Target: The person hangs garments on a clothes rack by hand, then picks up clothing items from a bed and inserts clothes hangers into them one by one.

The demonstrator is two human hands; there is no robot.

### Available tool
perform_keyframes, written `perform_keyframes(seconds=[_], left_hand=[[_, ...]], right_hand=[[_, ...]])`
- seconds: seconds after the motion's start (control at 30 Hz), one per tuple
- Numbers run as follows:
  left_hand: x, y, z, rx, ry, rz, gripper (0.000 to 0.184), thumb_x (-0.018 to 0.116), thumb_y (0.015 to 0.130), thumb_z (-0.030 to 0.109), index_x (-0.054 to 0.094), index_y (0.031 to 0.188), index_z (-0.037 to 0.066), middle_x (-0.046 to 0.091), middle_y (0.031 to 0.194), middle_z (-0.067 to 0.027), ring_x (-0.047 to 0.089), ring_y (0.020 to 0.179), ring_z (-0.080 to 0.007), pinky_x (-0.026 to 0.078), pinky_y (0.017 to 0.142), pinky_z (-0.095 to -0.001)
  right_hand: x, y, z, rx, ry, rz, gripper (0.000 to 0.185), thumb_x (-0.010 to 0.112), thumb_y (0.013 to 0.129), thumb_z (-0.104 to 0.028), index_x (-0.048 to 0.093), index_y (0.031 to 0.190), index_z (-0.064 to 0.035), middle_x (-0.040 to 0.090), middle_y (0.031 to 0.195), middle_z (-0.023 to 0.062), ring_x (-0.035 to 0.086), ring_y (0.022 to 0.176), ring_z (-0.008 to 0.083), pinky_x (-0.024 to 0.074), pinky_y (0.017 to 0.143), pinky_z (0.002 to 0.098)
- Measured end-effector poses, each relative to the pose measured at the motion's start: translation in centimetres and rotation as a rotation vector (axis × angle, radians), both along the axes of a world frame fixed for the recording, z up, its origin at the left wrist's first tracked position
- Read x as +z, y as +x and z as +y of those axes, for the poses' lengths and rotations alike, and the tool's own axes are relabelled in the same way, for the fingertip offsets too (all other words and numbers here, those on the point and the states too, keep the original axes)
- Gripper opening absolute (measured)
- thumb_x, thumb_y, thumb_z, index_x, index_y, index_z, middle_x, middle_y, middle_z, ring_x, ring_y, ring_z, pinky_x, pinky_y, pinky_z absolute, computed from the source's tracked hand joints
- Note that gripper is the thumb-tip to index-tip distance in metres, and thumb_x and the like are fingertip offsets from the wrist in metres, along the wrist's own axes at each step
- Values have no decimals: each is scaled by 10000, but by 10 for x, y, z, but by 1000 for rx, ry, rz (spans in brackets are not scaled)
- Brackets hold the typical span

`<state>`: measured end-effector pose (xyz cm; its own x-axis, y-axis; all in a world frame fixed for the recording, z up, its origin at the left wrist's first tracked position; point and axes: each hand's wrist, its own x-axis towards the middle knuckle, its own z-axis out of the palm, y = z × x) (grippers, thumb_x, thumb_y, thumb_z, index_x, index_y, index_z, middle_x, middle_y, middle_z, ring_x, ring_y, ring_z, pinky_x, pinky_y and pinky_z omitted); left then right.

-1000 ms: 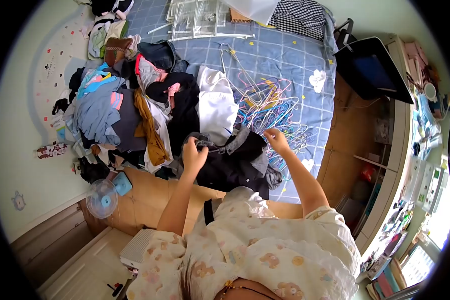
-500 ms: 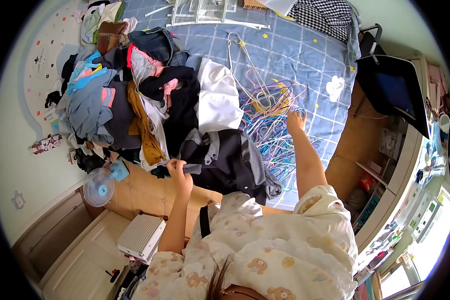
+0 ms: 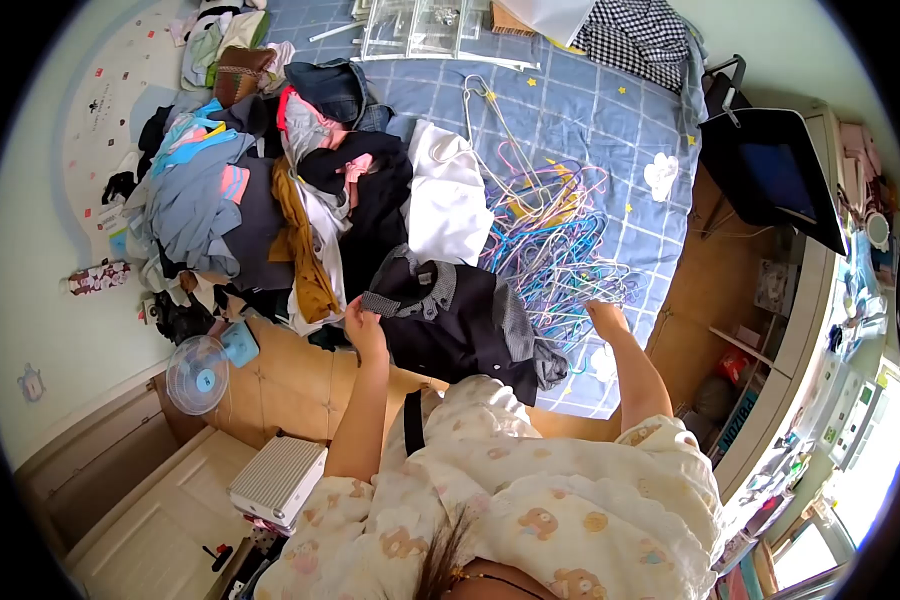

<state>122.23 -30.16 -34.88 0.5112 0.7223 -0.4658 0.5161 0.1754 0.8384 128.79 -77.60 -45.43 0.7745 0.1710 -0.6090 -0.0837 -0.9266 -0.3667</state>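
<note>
My left hand (image 3: pixel 366 328) is closed on the grey checked cuff of a black shirt (image 3: pixel 450 325) with a grey checked collar and sleeve. The shirt lies spread on the near edge of the bed, in front of my body. At the right, my right hand (image 3: pixel 608 320) is closed at the near right edge of a tangled pile of clothes hangers (image 3: pixel 545 245), with its fingers on a thin hanger; where that hanger runs within the pile I cannot make out. A white garment (image 3: pixel 448 190) lies flat just beyond the shirt.
A large heap of clothes (image 3: pixel 195 205) covers the bed's left side. White racks (image 3: pixel 415 30) and a checked cloth (image 3: pixel 635 45) lie at the far end. A fan (image 3: pixel 198 375) and a ribbed silver case (image 3: pixel 280 480) stand at the left. A black screen (image 3: pixel 770 170) is at the right.
My right hand has drawn back from the middle of the hanger pile to its near edge. My left hand still holds the cuff, moved slightly up and right. The view has shifted a little.
</note>
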Motion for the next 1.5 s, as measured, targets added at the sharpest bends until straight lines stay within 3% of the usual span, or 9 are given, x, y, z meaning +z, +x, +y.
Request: perform_keyframes(seconds=[0.13, 0.37, 0.6, 0.8, 1.03, 1.13, 1.23, 1.33, 1.5], left_hand=[[12, 4, -10, 114, 4, -239, 231, 404, 917, 141, 493, 1083, 7, 527, 970, -51, 510, 868, -157, 405, 803, -260], [34, -10, -18, -461, 27, -426, 233, 400, 855, 61, 538, 1038, 17, 535, 906, -36, 479, 783, -111, 393, 725, -243], [140, -37, -71, -1067, -165, -334, 680, 471, 875, 22, 183, 1474, 162, 479, 789, -1, 411, 676, -85, 388, 631, -245], [133, -38, -67, -940, 734, -331, 382, 538, 879, 174, 378, 1214, 87, 590, 654, -217, 593, 628, -410, 431, 538, -511], [129, -39, -52, -1043, 838, -247, 193, 518, 890, 144, 456, 1038, 36, 599, 695, -220, 596, 683, -407, 444, 583, -500], [133, -42, -49, -1072, 840, -290, 173, 514, 892, 140, 446, 1019, 43, 580, 662, -208, 590, 661, -399, 443, 566, -482], [138, -45, -46, -1122, 836, -305, 165, 512, 892, 134, 442, 1017, 53, 577, 669, -198, 594, 667, -389, 444, 567, -470], [139, -46, -41, -1167, 796, -373, 160, 512, 890, 128, 440, 1014, 57, 585, 701, -190, 598, 678, -381, 448, 580, -461], [135, -55, -26, -1136, 823, -495, 182, 529, 882, 134, 434, 1025, 72, 581, 672, -168, 599, 642, -360, 445, 549, -452]], right_hand=[[28, -22, -8, -326, 215, -104, 216, 537, 901, -225, 654, 908, -44, 649, 766, 108, 608, 695, 229, 471, 652, 353], [154, -7, 74, -629, 845, -246, 219, 578, 909, -211, 642, 807, -28, 454, 583, -48, 406, 532, 47, 328, 479, 230], [213, -5, 196, -551, 1153, -69, 154, 628, 886, -190, 634, 883, -37, 611, 691, 19, 550, 567, 70, 379, 477, 190], [241, -43, 245, -658, 1372, 28, 172, 587, 905, -136, 589, 916, 36, 641, 736, 93, 611, 588, 136, 470, 506, 225], [280, -66, 196, -319, 1180, 85, 305, 587, 908, -161, 561, 1128, 48, 663, 920, 112, 650, 890, 208, 533, 753, 306], [256, -59, 120, -414, 1010, -210, 220, 605, 864, -84, 615, 1055, 26, 675, 879, 86, 647, 790, 146, 526, 701, 275], [259, -66, 78, -100, 263, -723, 721, 774, 668, -122, 447, 1310, -135, 466, 1275, 189, 431, 1210, 321, 395, 969, 434], [228, -73, 71, 40, 240, -653, 974, 821, 618, -224, 271, 1421, -166, 274, 1437, 183, 251, 1329, 414, 271, 1068, 489], [220, -79, 91, 106, 476, -551, 283, 583, 874, -162, 549, 1138, -64, 588, 1085, 157, 523, 1065, 353, 407, 902, 416]])
